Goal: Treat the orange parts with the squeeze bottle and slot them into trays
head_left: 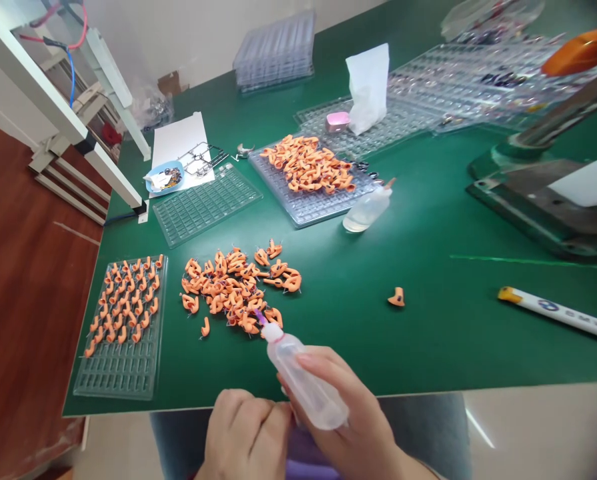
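Note:
In my right hand (348, 407) is a translucent squeeze bottle (308, 387) with a purple tip, tilted up and to the left. My left hand (248, 433) is closed beside it at the table's front edge, its fingertips hidden; I cannot make out what it holds. Just beyond the bottle's tip lies a loose pile of small orange curved pieces (233, 287). More orange pieces stand in rows in a clear compartment tray (118, 383) on the left. One single orange piece (397, 297) lies apart on the green table (338, 293).
A second bottle (368, 210) stands by stacked trays (308, 217) heaped with orange pieces. Behind are an empty tray (205, 203), a blue dish (164, 177), a tissue pack (368, 87) and stacked clear trays (275, 50). At right are a metal press (538, 193) and a white marker (558, 312).

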`<act>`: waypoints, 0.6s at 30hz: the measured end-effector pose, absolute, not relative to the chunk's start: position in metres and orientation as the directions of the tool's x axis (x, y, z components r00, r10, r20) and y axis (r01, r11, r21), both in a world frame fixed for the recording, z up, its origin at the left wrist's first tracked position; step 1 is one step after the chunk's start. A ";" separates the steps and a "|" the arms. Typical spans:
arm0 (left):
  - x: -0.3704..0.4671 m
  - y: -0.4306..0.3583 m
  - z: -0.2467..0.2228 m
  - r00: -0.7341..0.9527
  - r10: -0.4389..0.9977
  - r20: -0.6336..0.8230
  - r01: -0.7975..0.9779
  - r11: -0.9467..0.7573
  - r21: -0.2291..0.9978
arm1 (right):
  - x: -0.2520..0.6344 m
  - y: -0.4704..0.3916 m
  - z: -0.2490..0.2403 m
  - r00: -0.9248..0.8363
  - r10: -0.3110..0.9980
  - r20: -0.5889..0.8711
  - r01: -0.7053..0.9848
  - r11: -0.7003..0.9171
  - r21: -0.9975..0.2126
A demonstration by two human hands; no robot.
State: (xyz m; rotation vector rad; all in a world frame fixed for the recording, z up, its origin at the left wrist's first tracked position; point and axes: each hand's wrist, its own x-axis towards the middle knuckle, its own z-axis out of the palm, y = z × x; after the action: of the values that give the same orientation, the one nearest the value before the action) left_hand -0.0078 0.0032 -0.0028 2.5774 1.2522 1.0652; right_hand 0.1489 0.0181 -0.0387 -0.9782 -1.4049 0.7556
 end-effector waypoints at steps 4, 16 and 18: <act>-0.010 0.002 -0.005 0.225 0.823 0.521 0.569 -0.546 0.615 | 0.156 0.021 -0.040 0.190 0.902 0.388 0.184 0.356 -0.916; -0.002 0.011 -0.011 0.028 0.748 -0.663 -0.489 0.589 0.644 | 0.143 0.014 -0.044 0.188 0.979 0.081 -0.142 0.108 -0.984; -0.001 0.010 -0.011 0.066 0.726 -0.685 -0.544 0.602 0.585 | 0.143 0.014 -0.045 0.173 0.982 0.079 -0.135 0.103 -0.985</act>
State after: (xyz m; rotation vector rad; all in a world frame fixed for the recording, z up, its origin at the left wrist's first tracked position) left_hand -0.0009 0.0097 -0.0112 0.1914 1.1578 0.9657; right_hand 0.1432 0.0143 -0.0450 -1.1126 -1.0249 1.0854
